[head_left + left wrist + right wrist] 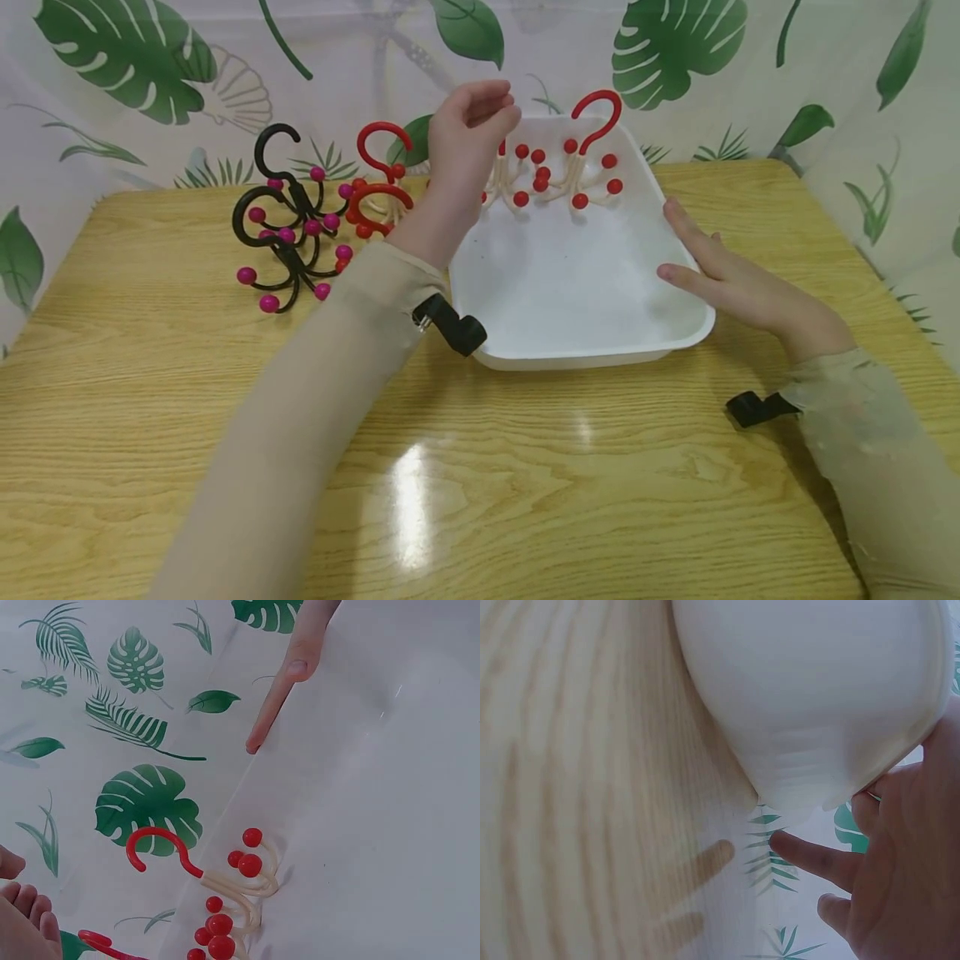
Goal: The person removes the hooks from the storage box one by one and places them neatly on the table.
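My left hand [468,137] is raised over the back left of a white plastic tray [562,292], its fingers loosely bent and nothing visible between them. Just beneath it stands a cream hook hanger [501,179] with red ball tips; the hand hides part of its red hook. To its right in the tray is a matching hook hanger [576,175], its red hook upright, also seen in the left wrist view [225,885]. My right hand [742,283] rests on the tray's right rim, index finger along the edge and thumb over it; other fingers extend outside the tray.
Left of the tray, two black hook hangers [292,258] with magenta ball tips stand on the wooden table [525,475]. Beside them are more red-hooked hangers [378,204], partly behind my left forearm. A leaf-print cloth [555,50] hangs behind the table.
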